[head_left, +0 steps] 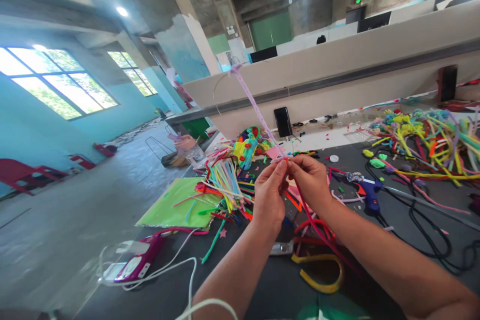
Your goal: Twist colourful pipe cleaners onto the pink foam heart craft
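Observation:
My left hand [269,191] and my right hand [310,180] meet above the dark table [412,220], fingertips pinched together on pipe cleaners. A long pink pipe cleaner [252,102] rises from the pinch up and to the left. A red pipe cleaner [313,222] trails down from my right hand toward the table. Under my wrists lie red loops and a yellow pipe cleaner loop [318,280].
A blue glue gun [369,192] with a black cord lies right of my hands. Heaps of coloured pipe cleaners [427,140] fill the right; a bundle [225,180] and green sheet [174,202] sit left. A phone [283,121] leans on the partition. A pink device [140,260] is near the front-left edge.

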The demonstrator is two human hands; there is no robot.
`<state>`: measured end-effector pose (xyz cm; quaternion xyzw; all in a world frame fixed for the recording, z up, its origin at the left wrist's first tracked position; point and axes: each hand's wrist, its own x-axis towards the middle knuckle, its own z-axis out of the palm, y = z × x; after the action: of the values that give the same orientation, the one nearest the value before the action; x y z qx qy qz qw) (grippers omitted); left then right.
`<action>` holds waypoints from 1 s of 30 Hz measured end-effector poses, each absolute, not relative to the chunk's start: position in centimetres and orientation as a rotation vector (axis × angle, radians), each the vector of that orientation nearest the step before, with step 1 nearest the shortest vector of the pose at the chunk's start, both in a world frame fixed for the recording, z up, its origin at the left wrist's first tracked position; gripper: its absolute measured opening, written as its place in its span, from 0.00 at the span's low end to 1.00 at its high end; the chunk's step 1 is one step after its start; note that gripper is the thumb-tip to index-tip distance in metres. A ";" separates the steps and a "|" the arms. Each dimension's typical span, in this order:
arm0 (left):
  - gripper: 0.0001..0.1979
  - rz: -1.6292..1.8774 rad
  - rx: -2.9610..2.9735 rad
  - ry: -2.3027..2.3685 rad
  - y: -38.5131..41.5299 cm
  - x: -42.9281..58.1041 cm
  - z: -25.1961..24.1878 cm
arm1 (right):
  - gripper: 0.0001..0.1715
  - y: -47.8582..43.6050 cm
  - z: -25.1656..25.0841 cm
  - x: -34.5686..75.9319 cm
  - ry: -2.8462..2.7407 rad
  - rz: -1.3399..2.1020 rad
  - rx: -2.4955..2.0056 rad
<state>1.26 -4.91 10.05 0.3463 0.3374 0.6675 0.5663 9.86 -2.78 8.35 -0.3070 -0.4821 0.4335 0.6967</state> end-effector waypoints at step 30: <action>0.12 1.187 1.338 0.900 0.9 -0.2 10.4 | 0.09 1.1 10.2 15.0 -1.301 1.174 -1.012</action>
<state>-0.15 0.87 10.42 0.5628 0.3785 0.4991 0.5394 14.97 1.10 10.17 -0.4239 -0.5452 0.4917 0.5303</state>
